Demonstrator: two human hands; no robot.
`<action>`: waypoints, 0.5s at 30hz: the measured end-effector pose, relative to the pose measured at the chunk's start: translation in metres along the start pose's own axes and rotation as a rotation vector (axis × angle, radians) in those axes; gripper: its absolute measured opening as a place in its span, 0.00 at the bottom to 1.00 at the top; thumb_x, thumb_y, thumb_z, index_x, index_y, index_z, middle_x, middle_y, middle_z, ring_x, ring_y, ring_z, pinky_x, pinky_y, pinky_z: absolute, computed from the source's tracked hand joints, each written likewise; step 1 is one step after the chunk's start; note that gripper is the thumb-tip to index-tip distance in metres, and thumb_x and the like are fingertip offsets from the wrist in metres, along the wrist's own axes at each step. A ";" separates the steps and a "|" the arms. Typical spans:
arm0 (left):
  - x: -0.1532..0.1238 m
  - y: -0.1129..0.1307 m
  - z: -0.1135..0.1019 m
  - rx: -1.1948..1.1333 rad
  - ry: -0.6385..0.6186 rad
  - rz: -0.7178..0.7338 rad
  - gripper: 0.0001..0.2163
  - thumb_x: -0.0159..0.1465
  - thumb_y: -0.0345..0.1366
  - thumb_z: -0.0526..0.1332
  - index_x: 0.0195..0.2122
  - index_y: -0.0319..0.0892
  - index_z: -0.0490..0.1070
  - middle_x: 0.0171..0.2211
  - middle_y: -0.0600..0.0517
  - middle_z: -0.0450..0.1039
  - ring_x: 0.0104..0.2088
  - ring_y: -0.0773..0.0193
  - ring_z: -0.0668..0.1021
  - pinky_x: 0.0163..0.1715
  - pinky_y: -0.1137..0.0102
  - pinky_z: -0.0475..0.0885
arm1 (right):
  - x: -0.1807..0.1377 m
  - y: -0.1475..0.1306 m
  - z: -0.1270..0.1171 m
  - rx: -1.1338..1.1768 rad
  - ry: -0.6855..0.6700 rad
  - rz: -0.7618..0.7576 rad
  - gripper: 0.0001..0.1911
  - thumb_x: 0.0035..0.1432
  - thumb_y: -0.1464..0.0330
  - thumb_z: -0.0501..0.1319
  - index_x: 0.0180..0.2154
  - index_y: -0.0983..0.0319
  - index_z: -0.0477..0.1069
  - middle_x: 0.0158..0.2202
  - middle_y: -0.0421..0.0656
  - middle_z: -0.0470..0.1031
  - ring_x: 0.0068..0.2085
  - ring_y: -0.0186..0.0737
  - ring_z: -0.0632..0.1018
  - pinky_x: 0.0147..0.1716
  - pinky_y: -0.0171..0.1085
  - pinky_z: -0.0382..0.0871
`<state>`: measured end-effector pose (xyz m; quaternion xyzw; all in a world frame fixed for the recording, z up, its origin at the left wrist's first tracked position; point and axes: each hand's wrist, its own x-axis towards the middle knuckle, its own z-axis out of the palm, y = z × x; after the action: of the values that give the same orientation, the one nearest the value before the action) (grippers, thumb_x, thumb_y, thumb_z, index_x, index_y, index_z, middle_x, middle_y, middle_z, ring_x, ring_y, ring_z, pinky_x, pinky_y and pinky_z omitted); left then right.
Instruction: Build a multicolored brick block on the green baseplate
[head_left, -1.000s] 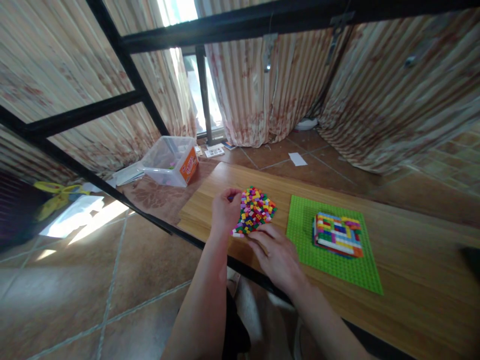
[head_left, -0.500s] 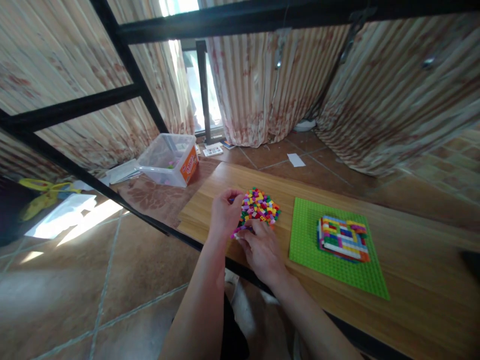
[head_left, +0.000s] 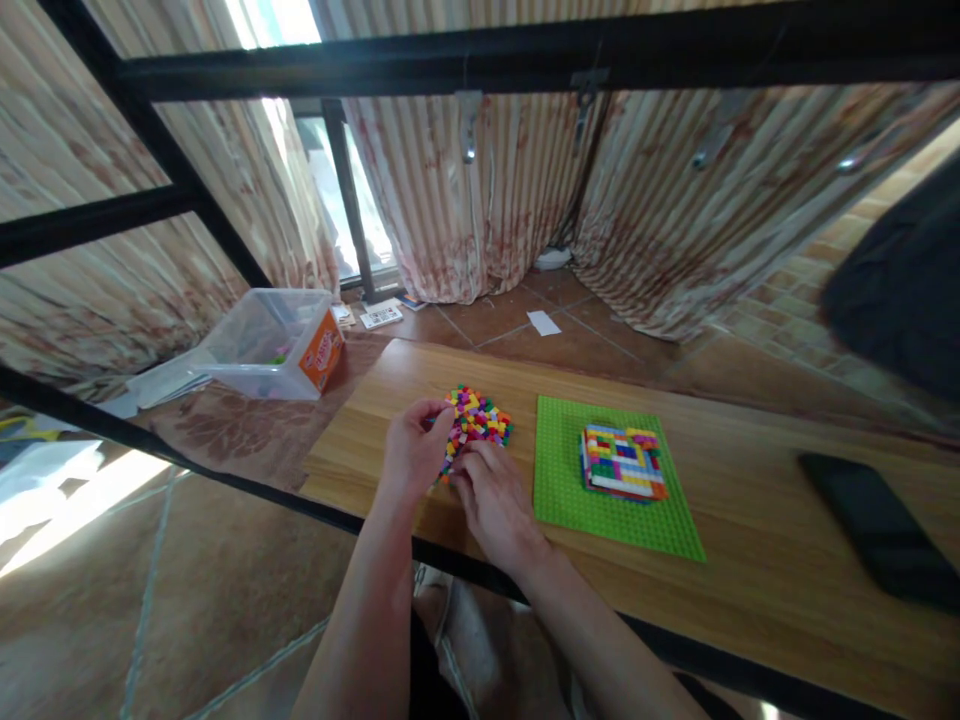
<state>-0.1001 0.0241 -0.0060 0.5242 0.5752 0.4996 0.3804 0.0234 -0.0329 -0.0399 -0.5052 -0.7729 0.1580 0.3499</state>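
Note:
A pile of small coloured toy bricks [head_left: 481, 417] lies on the wooden table. At its left edge is my left hand [head_left: 415, 450], thumb and fingers curled together; anything between them is hidden. My right hand [head_left: 499, 505] rests at the pile's near side, its fingers bent and closed among the bricks, and what they pinch is too small to make out. To the right, a green baseplate [head_left: 551, 480] carries a low rectangular block of stacked bricks [head_left: 622, 462] in many colours, apart from both hands.
A dark phone [head_left: 877, 525] lies at the right on the wooden table [head_left: 757, 500]. Beyond the table's left end stands a clear plastic bin [head_left: 259, 375] with an orange label. Black metal bars [head_left: 480, 70] cross above. A dark shape [head_left: 907, 270] is at the far right.
The view has swung to the right, bringing the whole phone and a dark shape into sight. Both hands stay at the brick pile, fingers shifted only slightly.

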 end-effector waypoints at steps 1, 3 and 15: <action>-0.001 0.001 0.002 -0.029 -0.043 -0.005 0.09 0.57 0.39 0.63 0.29 0.39 0.77 0.25 0.54 0.74 0.26 0.67 0.72 0.28 0.74 0.66 | 0.002 0.003 -0.006 0.028 0.034 0.035 0.07 0.65 0.72 0.55 0.38 0.60 0.71 0.41 0.46 0.75 0.43 0.43 0.75 0.44 0.41 0.70; -0.004 0.006 0.007 -0.080 -0.157 -0.008 0.10 0.57 0.42 0.63 0.29 0.39 0.76 0.24 0.55 0.73 0.25 0.68 0.71 0.27 0.74 0.66 | 0.005 0.008 -0.019 0.078 0.116 0.110 0.07 0.66 0.70 0.55 0.39 0.60 0.71 0.38 0.44 0.75 0.39 0.40 0.76 0.40 0.38 0.70; -0.024 0.023 0.041 -0.376 -0.471 -0.219 0.14 0.53 0.42 0.70 0.33 0.38 0.75 0.24 0.54 0.72 0.23 0.70 0.71 0.22 0.75 0.66 | 0.001 0.034 -0.055 0.560 0.358 0.297 0.08 0.57 0.66 0.63 0.40 0.59 0.74 0.37 0.43 0.78 0.38 0.39 0.79 0.40 0.40 0.74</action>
<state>-0.0514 0.0069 0.0057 0.4808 0.4222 0.4181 0.6448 0.0847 -0.0230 -0.0210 -0.5164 -0.5444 0.3218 0.5775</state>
